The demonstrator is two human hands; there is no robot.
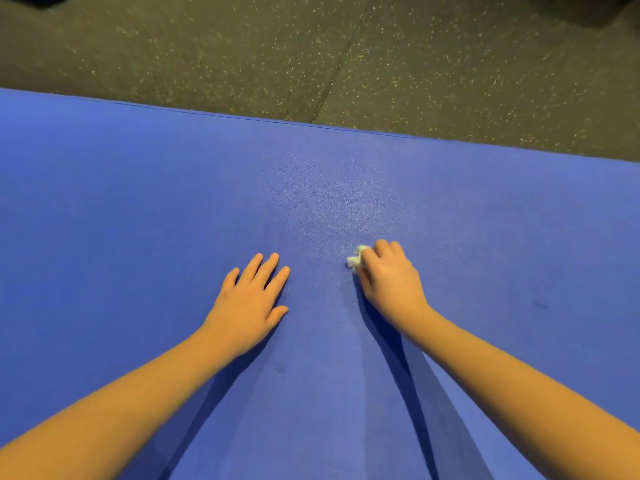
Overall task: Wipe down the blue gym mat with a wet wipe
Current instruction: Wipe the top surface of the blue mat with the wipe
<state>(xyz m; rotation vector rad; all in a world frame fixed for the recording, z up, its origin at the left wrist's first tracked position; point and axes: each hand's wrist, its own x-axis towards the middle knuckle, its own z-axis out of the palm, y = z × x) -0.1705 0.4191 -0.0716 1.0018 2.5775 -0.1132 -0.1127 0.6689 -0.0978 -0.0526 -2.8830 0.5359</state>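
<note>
Gripping crumpled white wet wipe (357,259) against blue gym mat (138,209), finely textured, paler sheen mid-surface: right hand (389,278). Flat, fingers spread: left hand (251,299).

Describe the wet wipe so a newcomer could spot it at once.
A blue gym mat fills the lower view, speckled floor beyond it. On the mat, the right hand grips a small crumpled wet wipe poking out beside its fingers. It is the only white thing; the left hand lies flat and empty.
</note>
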